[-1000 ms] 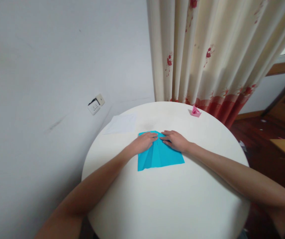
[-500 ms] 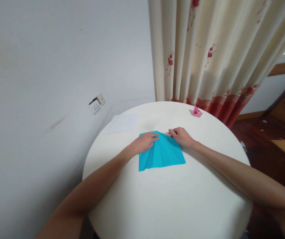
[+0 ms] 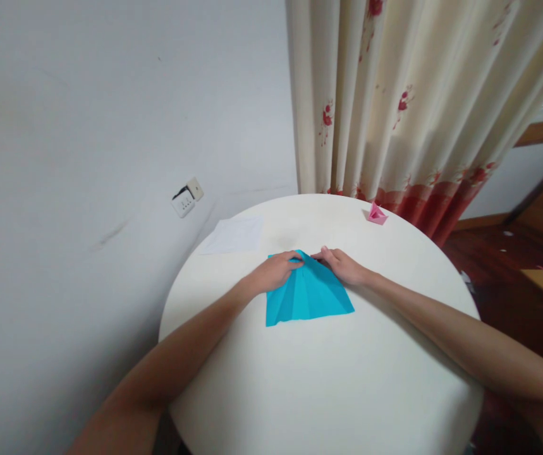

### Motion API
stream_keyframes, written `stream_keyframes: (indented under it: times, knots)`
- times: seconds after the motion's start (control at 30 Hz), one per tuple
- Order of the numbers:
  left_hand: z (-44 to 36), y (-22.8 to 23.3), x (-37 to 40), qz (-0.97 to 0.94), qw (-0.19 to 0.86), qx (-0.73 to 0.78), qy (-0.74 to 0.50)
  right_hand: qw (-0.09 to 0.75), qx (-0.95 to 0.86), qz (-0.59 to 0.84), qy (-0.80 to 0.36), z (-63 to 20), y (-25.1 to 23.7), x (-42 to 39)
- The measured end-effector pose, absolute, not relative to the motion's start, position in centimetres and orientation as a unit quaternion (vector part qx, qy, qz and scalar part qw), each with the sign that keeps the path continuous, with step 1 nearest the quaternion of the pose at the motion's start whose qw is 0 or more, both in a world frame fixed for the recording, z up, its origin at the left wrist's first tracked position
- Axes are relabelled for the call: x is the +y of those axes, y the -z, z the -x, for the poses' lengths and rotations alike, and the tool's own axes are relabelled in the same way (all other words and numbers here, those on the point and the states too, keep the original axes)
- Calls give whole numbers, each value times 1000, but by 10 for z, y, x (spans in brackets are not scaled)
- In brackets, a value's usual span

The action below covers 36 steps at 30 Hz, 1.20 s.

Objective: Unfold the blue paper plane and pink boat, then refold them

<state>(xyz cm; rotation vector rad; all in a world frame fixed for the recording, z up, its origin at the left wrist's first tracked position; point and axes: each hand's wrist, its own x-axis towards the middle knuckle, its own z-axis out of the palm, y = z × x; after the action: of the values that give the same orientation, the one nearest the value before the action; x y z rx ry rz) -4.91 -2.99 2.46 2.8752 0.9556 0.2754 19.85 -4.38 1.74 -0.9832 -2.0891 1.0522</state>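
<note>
A sheet of blue paper (image 3: pixel 307 297) with fan-like creases lies on the white table. Its far part narrows to a raised peak, while the near edge spreads flat. My left hand (image 3: pixel 275 270) is closed on the upper left of the sheet near that peak, thumb and fingers together on the paper. On the other side, my right hand (image 3: pixel 343 265) rests at the paper's upper right edge. Its index finger stretches toward the peak and the thumb stands apart, raised. The other fingers of the right hand are partly hidden.
A round white table (image 3: pixel 328 373) carries everything. White paper (image 3: pixel 234 235) lies at its far left, and a folded pink paper piece (image 3: pixel 377 215) sits near the far right rim. A wall with a socket (image 3: pixel 183 203) borders the left; a flowered curtain (image 3: pixel 361 126) hangs behind.
My right hand's fingers have stretched out leftward to the peak of the blue paper, with the thumb lifting. My left fingers have drawn in around the paper near the peak.
</note>
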Motion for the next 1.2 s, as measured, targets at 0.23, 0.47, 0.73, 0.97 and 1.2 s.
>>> stream_keyframes:
  times: [0.23, 0.47, 0.73, 0.97, 1.2]
  knots:
    - [53, -18, -25, -946, 61, 302, -97, 268, -839, 371, -293, -190, -11, -48]
    - [59, -14, -16, -937, 126, 297, -134, 283, -866, 335, -238, -187, -4, -46]
    - [63, -5, -10, -912, 146, 322, -207, 222, -902, 337, -152, -187, 0, -47]
    - [55, -7, -17, -936, 41, 334, -104, 179, -920, 330, -117, -188, -2, -48]
    - [56, -5, -15, -920, 36, 384, -71, 157, -931, 298, -137, -194, -3, -46]
